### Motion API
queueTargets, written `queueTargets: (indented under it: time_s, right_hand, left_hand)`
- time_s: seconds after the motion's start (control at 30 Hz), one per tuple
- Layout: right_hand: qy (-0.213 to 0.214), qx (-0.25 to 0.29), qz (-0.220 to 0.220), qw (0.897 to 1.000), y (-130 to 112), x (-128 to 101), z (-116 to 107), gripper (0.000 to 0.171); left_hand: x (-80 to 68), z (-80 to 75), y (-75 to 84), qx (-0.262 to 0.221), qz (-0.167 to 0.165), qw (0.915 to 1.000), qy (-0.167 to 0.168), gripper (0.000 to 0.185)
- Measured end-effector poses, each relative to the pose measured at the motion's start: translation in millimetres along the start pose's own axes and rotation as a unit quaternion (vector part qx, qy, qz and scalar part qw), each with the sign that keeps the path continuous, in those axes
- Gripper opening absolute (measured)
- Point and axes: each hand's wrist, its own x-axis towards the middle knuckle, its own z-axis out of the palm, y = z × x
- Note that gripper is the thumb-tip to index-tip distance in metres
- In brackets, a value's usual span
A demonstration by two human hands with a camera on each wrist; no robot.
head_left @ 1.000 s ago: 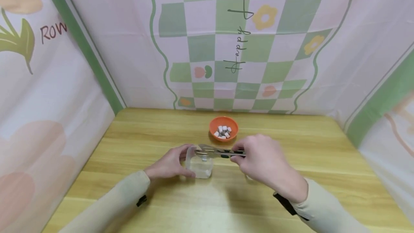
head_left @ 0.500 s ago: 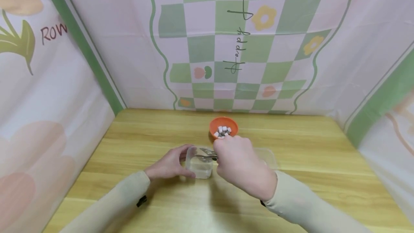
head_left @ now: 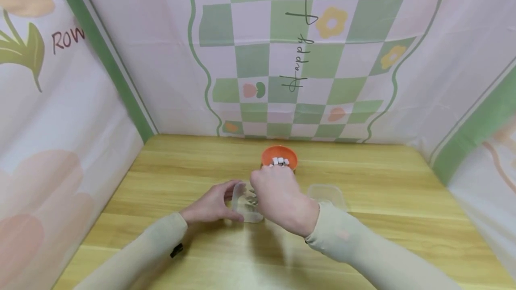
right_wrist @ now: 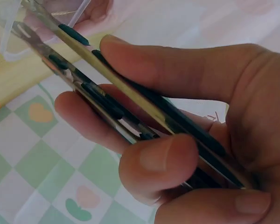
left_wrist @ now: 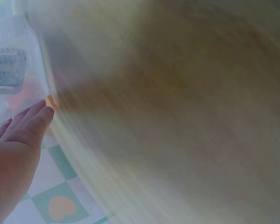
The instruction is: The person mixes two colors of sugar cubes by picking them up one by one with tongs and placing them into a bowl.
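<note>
My left hand [head_left: 211, 203] holds the left side of a clear plastic container [head_left: 253, 217], thumb at the near corner and fingers at the far one. Metal tongs with dark green insets [right_wrist: 100, 77] are gripped in my right hand [head_left: 280, 198], thumb along one arm and fingers along the other. Their forked tips [head_left: 252, 197] are over or inside the container; the head view cannot tell which. The two arms stand slightly apart. Whether anything is between the tips is hidden. Behind the right hand, an orange bowl [head_left: 279, 151] contains several white cubes [head_left: 280, 160] and darker pieces.
A second clear plastic piece, a container or lid [head_left: 325, 191], lies right of my right hand, partly covered by the sleeve. All this is on a wooden table [head_left: 193, 155]. Printed fabric [head_left: 250, 21] hangs along its back and sides.
My right hand has moved left with the tongs, toward the container, and now covers the bowl's near edge. The clear piece at the right has come into sight. My left hand stays in place.
</note>
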Motion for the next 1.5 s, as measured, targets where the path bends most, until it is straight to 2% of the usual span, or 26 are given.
queueTargets:
  time_s: [0.2,0.37,0.47,0.93,1.13,1.5]
  right_hand:
    - [-0.031,0.013,0.007,0.999,12,4,-1,0.028]
    - [-0.052,0.074,0.029,0.995,28,3,-1,0.03]
    - [-0.045,0.102,0.028,0.993,35,0,1,0.033]
    - [-0.001,0.129,0.024,0.991,40,-24,20,0.04]
    - [-0.003,0.135,0.021,0.991,41,-28,28,0.036]
    - [0.018,0.194,0.006,0.981,53,-32,43,0.029]
  left_hand:
    - [-0.5,-1.1,0.9,0.008,-0.006,0.9999,0.004,0.094]
    - [0.0,-1.4,0.1,0.004,-0.003,1.0,0.002,0.094]
    - [0.3,-1.5,-0.6,0.0,-0.003,1.0,0.001,0.094]
    - [-0.2,-2.2,0.6,-0.005,-0.003,1.0,0.002,0.095]
    - [0.4,-0.6,-3.6,-0.003,-0.004,1.0,0.002,0.097]
    - [-0.2,-0.1,-2.7,-0.003,-0.01,0.9999,0.003,0.095]
